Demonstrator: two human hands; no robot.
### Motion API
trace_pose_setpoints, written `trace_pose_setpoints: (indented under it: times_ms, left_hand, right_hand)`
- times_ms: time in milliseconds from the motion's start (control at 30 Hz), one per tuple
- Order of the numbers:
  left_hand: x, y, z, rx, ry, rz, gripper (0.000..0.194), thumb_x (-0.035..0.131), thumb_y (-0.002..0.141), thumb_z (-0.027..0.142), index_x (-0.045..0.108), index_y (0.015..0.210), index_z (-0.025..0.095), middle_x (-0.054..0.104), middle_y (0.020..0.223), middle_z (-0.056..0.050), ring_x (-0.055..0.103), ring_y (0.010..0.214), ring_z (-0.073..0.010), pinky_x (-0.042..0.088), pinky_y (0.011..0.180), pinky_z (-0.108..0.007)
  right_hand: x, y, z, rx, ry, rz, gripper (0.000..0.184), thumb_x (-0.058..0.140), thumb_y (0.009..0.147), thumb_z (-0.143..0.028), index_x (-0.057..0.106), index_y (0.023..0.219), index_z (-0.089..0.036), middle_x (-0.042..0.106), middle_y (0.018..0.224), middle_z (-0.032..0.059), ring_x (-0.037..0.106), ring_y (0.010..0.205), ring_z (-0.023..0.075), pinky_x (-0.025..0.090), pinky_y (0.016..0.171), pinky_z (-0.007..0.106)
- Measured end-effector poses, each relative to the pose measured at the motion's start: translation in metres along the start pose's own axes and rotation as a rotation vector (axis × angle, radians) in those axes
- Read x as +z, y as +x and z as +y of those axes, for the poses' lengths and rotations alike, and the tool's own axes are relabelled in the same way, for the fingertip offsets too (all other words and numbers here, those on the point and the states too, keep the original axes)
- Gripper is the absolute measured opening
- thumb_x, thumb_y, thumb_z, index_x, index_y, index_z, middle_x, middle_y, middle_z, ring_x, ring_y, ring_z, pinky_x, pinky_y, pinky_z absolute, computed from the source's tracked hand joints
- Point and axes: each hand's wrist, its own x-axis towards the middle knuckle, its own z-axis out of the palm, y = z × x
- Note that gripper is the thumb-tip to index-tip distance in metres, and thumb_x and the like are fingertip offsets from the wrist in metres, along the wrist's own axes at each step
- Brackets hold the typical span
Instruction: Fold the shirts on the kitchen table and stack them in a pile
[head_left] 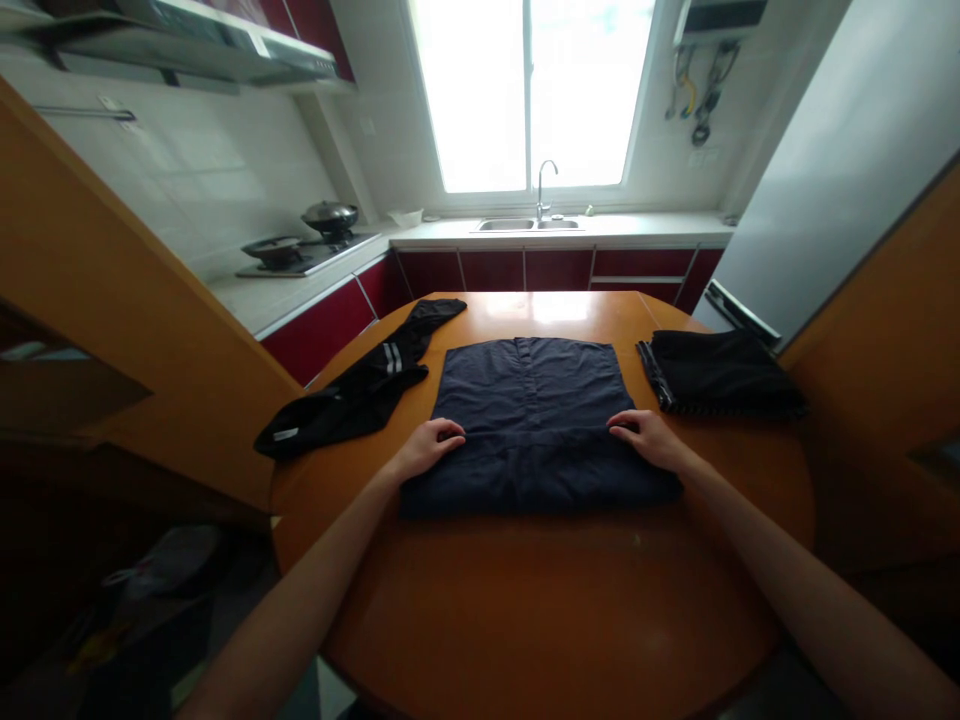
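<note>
A dark navy garment (529, 420) lies partly folded in the middle of a round orange wooden table (540, 600), its near part doubled over. My left hand (429, 446) rests on the garment's left edge with the fingers curled onto the fold. On the right edge sits my right hand (646, 436), fingers bent and pinching the cloth at the same fold line. Both forearms reach in from the near side of the table.
A black garment with white stripes (360, 390) lies crumpled at the table's left, hanging over the edge. A folded black garment (716, 375) sits at the right. Behind are a counter with a sink (529, 224), a stove with pans (304, 250), and a grey fridge (817, 190).
</note>
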Motion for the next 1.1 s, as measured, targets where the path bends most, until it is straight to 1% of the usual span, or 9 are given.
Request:
trace_pose_setpoints:
  times_ms: [167,300,400,500,600,733,867,1000,1100]
  left_hand:
    - [0.003,-0.003,0.002,0.046,0.025,0.051,0.043,0.058,0.085,0.057,0.071,0.085,0.016,0.068,0.087,-0.008,0.061,0.081,-0.0218,0.048,0.080,-0.033]
    - [0.004,-0.005,0.005,0.059,0.007,0.075,0.041,0.056,0.087,0.055,0.068,0.083,0.017,0.068,0.085,-0.006,0.062,0.083,-0.0214,0.047,0.080,-0.031]
    - [0.005,-0.007,0.005,0.056,0.013,0.083,0.039,0.056,0.088,0.054,0.068,0.085,0.017,0.069,0.085,-0.006,0.062,0.082,-0.0211,0.047,0.080,-0.031]
    - [0.005,-0.007,0.006,0.065,0.016,0.085,0.039,0.055,0.089,0.053,0.068,0.084,0.017,0.069,0.084,-0.005,0.062,0.081,-0.0204,0.047,0.078,-0.030]
    - [0.000,-0.005,0.007,0.075,0.007,0.098,0.039,0.054,0.089,0.053,0.068,0.082,0.017,0.069,0.080,-0.003,0.062,0.077,-0.0194,0.047,0.073,-0.028]
    - [-0.012,0.009,0.005,0.095,0.024,0.173,0.037,0.055,0.089,0.052,0.069,0.082,0.018,0.069,0.080,-0.003,0.062,0.077,-0.0194,0.046,0.071,-0.027]
    - [-0.020,0.038,-0.001,0.114,0.103,0.235,0.030,0.055,0.089,0.046,0.069,0.084,0.020,0.071,0.086,-0.003,0.065,0.082,-0.0202,0.047,0.077,-0.027]
    - [-0.014,0.064,-0.013,0.074,0.206,0.231,0.024,0.054,0.088,0.039,0.067,0.079,0.021,0.071,0.085,-0.004,0.065,0.083,-0.0209,0.048,0.080,-0.028]
    - [-0.004,0.074,-0.023,0.049,0.228,0.246,0.020,0.055,0.088,0.034,0.066,0.079,0.020,0.071,0.085,-0.006,0.065,0.082,-0.0219,0.048,0.080,-0.030]
  right_hand:
    - [0.002,0.000,0.002,-0.036,-0.062,0.053,0.028,0.055,0.085,-0.041,0.069,0.077,-0.018,0.067,0.085,0.0090,0.061,0.078,0.0221,0.049,0.077,0.035]
    - [0.003,-0.003,-0.002,-0.021,-0.057,0.016,0.028,0.054,0.090,-0.042,0.069,0.088,-0.017,0.070,0.089,0.0088,0.064,0.083,0.0227,0.049,0.081,0.036]
    - [0.005,-0.007,-0.003,-0.057,-0.102,-0.041,0.030,0.066,0.084,-0.045,0.071,0.098,-0.018,0.071,0.097,0.0085,0.064,0.091,0.0238,0.049,0.087,0.036]
    - [0.005,-0.009,-0.003,-0.110,-0.138,-0.065,0.026,0.062,0.085,-0.042,0.072,0.087,-0.018,0.070,0.091,0.0074,0.064,0.087,0.0227,0.048,0.085,0.035]
    - [0.000,-0.003,-0.003,-0.153,-0.087,-0.073,0.030,0.055,0.089,-0.042,0.071,0.081,-0.018,0.069,0.084,0.0069,0.063,0.078,0.0205,0.048,0.077,0.032]
    - [-0.015,0.022,-0.007,-0.178,-0.080,-0.071,0.032,0.055,0.088,-0.043,0.071,0.079,-0.017,0.069,0.076,0.0050,0.060,0.073,0.0201,0.045,0.071,0.030]
    - [-0.026,0.064,-0.009,-0.112,-0.153,-0.177,0.033,0.055,0.085,-0.044,0.069,0.074,-0.016,0.061,0.067,0.0006,0.053,0.066,0.0165,0.041,0.064,0.026]
    - [-0.019,0.100,-0.005,-0.022,-0.224,-0.209,0.033,0.058,0.083,-0.044,0.067,0.070,-0.016,0.057,0.062,-0.0011,0.048,0.061,0.0141,0.038,0.060,0.025]
    - [-0.008,0.114,0.001,0.025,-0.263,-0.216,0.031,0.060,0.084,-0.042,0.069,0.070,-0.015,0.060,0.062,0.0001,0.051,0.060,0.0141,0.039,0.058,0.024]
